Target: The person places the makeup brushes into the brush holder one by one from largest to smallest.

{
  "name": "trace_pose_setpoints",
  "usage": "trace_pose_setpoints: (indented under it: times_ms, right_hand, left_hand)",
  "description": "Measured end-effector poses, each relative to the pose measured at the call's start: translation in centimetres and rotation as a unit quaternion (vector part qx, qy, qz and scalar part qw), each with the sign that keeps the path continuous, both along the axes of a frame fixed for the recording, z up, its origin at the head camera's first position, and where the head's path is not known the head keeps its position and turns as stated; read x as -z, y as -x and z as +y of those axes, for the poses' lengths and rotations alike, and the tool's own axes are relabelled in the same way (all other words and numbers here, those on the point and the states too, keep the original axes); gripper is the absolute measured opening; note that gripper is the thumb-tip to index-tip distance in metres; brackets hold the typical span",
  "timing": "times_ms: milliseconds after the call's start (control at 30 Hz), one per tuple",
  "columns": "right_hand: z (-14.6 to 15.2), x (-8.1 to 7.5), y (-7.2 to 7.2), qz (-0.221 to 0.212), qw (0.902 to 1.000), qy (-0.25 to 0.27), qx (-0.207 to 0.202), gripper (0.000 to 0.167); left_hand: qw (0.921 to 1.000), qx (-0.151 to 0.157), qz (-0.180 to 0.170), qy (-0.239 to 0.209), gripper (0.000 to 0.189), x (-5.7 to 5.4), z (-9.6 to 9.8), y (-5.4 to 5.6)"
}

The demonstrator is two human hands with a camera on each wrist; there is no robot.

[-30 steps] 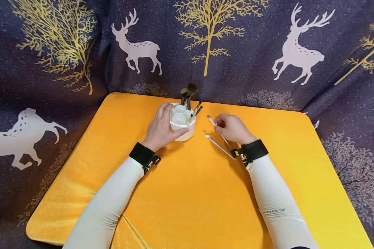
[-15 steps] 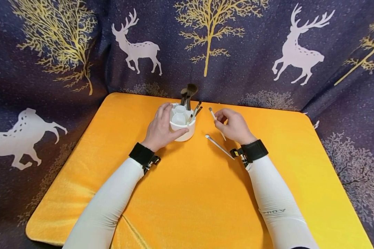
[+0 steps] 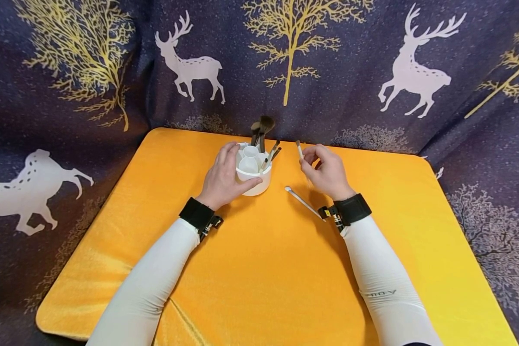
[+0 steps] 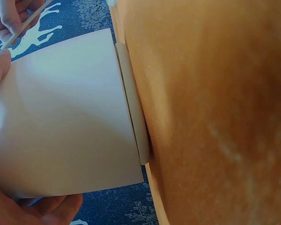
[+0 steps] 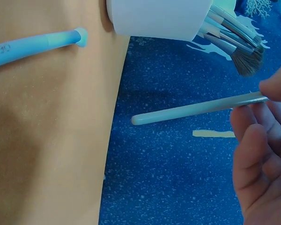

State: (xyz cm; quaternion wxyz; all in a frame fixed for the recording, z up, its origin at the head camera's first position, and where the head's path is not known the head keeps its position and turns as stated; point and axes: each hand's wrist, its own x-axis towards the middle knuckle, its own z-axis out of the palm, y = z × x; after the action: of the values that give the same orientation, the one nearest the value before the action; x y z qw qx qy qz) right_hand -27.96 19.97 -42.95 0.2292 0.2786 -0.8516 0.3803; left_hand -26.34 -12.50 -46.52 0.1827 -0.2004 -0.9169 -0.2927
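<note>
A white round brush holder [image 3: 255,185] with several compartments stands on the table, and my left hand [image 3: 227,178] grips its left side, thumb across the front. Dark-bristled makeup brushes [image 3: 266,126] rise from its back, and thinner ones lean at its right. My right hand [image 3: 326,173] pinches a slim makeup brush [image 3: 300,150] between thumb and fingers, bristles up, to the right of the holder. In the right wrist view its pale handle [image 5: 182,111] points away from the fingers, clear of the table. Another white-handled brush [image 3: 304,203] lies on the table below that hand.
A yellow-orange cloth covers the table [image 3: 259,269]. Behind it hangs a dark blue curtain [image 3: 346,62] with white deer and golden trees. Both wrists wear black straps [image 3: 353,209] with small cameras.
My right hand has raised its brush up and away from the table, tipping it more upright. The left hand and the holder have stayed in place.
</note>
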Motion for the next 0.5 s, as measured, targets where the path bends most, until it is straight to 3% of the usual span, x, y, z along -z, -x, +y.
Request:
trace_pose_setpoints:
  times_ms: [500]
  right_hand:
    - [-0.33, -0.1, -0.17, 0.007, 0.9996, 0.027, 0.01, 0.015]
  left_hand:
    - [1.0, 0.0, -0.001, -0.003, 0.114, 0.06, -0.02, 0.09]
